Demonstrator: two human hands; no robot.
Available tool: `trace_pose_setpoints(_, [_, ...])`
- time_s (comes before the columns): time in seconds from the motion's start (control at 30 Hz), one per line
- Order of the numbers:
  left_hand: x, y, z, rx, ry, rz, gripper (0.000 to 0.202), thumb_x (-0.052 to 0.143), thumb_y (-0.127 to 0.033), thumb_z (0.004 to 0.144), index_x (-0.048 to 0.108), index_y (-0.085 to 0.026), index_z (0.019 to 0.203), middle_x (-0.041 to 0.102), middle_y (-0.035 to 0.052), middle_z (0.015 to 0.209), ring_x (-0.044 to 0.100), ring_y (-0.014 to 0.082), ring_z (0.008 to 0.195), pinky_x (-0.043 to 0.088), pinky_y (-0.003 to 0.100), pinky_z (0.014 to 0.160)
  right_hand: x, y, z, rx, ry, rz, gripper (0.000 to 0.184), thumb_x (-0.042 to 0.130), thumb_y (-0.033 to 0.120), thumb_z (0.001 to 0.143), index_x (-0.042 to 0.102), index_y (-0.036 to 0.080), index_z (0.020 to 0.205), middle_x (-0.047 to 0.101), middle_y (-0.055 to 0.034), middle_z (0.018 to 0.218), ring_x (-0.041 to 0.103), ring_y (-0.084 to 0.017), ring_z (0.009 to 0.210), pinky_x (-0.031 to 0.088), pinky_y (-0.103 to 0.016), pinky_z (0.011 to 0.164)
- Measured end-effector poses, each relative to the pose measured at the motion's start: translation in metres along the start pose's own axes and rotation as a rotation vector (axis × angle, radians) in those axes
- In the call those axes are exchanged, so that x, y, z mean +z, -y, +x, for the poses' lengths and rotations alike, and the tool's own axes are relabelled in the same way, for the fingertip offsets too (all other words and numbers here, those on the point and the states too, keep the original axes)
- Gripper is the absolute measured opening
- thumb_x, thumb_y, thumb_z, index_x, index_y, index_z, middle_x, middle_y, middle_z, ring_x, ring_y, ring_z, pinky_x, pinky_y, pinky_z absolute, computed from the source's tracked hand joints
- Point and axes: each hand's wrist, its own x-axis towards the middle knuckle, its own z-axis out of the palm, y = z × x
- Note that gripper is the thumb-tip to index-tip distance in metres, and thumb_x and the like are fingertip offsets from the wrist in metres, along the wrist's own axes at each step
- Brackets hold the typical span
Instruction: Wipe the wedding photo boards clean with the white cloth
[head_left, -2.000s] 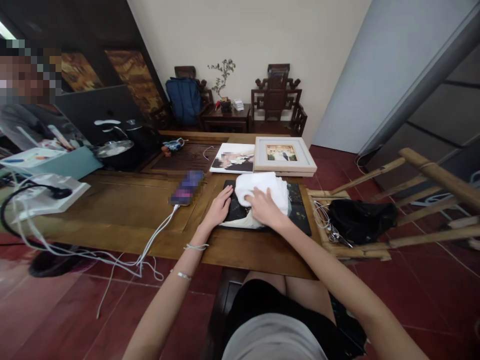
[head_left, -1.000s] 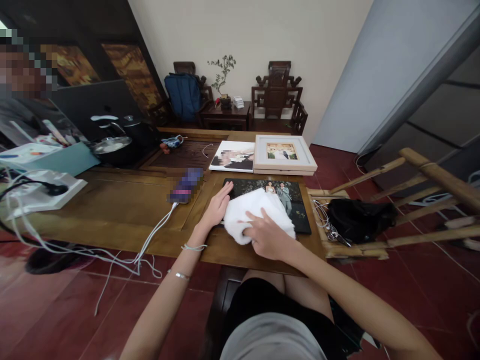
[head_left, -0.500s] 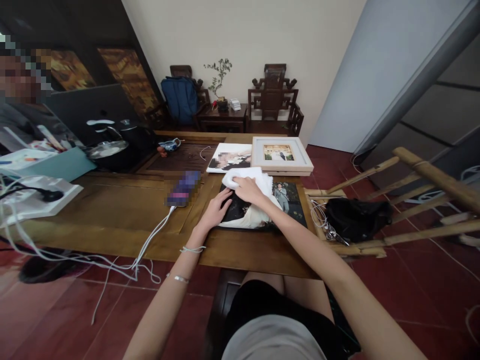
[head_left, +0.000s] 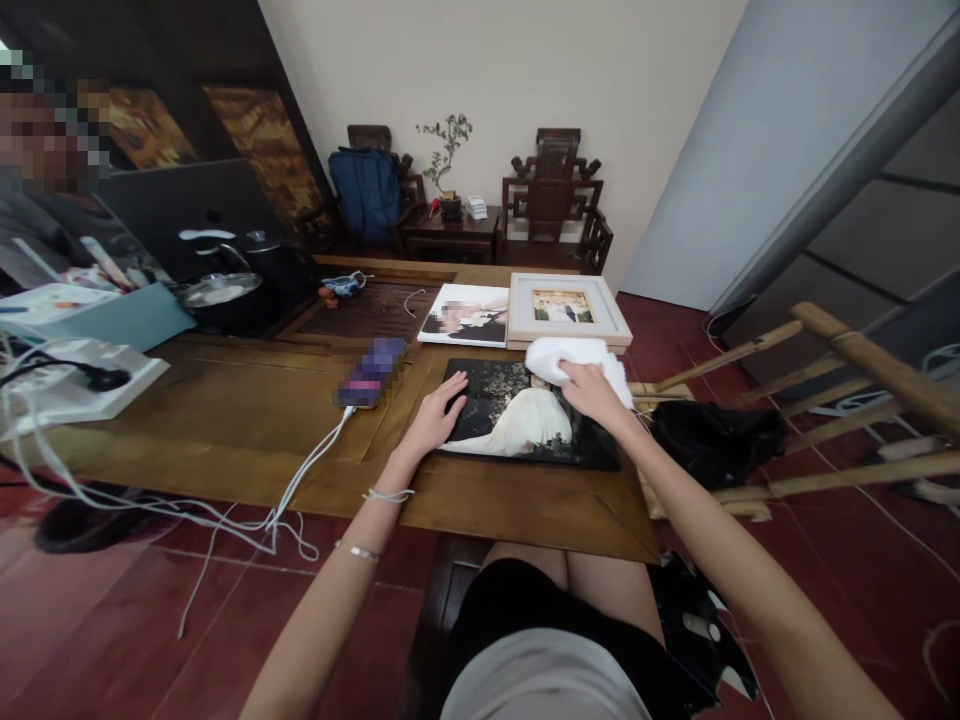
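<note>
A dark photo print (head_left: 517,430) lies flat on the wooden table (head_left: 247,420) in front of me. My left hand (head_left: 435,415) rests open on its left edge, fingers flat. My right hand (head_left: 592,392) presses a bunched white cloth (head_left: 559,358) at the print's far right corner, fingers curled over it.
A white framed photo (head_left: 566,310) and a second print (head_left: 465,315) lie behind. A phone (head_left: 371,372) with a white cable sits to the left. A bamboo chair (head_left: 795,420) with a black bag (head_left: 712,435) stands on the right. Pots, papers and a person are at far left.
My right hand has swept the cloth over the print, down to the near edge, up to the far left, and now to the far right corner. My left hand has stayed put.
</note>
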Motion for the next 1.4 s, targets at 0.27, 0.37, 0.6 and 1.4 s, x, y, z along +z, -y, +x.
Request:
trace_pose_setpoints(0.27, [-0.002, -0.003, 0.0, 0.0, 0.006, -0.017, 0.041, 0.042, -0.037, 0.091, 0.058, -0.014, 0.121, 0.051, 0.0116, 0.135, 0.044, 0.0229, 0.129, 0.032, 0.043, 0.11, 0.009, 0.007, -0.131, -0.227, 0.052, -0.038, 0.037, 0.039, 0.0, 0.068, 0.062, 0.014, 0.092, 0.043, -0.0205, 0.139, 0.028, -0.03, 0.135, 0.014, -0.061, 0.107])
trace_pose_setpoints(0.37, [-0.003, -0.005, -0.001, -0.007, 0.008, -0.022, 0.042, 0.046, -0.04, 0.089, 0.058, -0.016, 0.122, 0.051, 0.0108, 0.136, 0.044, 0.0236, 0.129, 0.032, 0.044, 0.11, 0.004, 0.021, -0.158, -0.256, 0.109, 0.014, 0.037, 0.039, 0.0, 0.066, 0.062, 0.017, 0.091, 0.041, -0.0185, 0.141, 0.035, -0.028, 0.132, 0.014, -0.059, 0.108])
trace_pose_setpoints(0.6, [-0.004, -0.003, -0.002, -0.007, 0.02, -0.014, 0.046, 0.048, -0.043, 0.088, 0.057, -0.015, 0.124, 0.05, 0.012, 0.137, 0.043, 0.0237, 0.13, 0.031, 0.042, 0.11, -0.002, 0.001, -0.076, -0.172, 0.051, -0.013, 0.033, 0.036, 0.002, 0.069, 0.06, 0.016, 0.086, 0.066, -0.0146, 0.11, 0.057, -0.027, 0.107, 0.027, -0.046, 0.102])
trace_pose_setpoints(1.4, [-0.002, -0.004, -0.001, -0.01, 0.008, 0.0, 0.043, 0.048, -0.04, 0.088, 0.058, -0.016, 0.122, 0.051, 0.0114, 0.136, 0.044, 0.0241, 0.129, 0.031, 0.044, 0.111, 0.006, 0.027, -0.127, -0.325, 0.113, 0.069, 0.037, 0.039, 0.001, 0.067, 0.061, 0.016, 0.093, 0.05, -0.0188, 0.133, 0.038, -0.027, 0.13, 0.015, -0.058, 0.108])
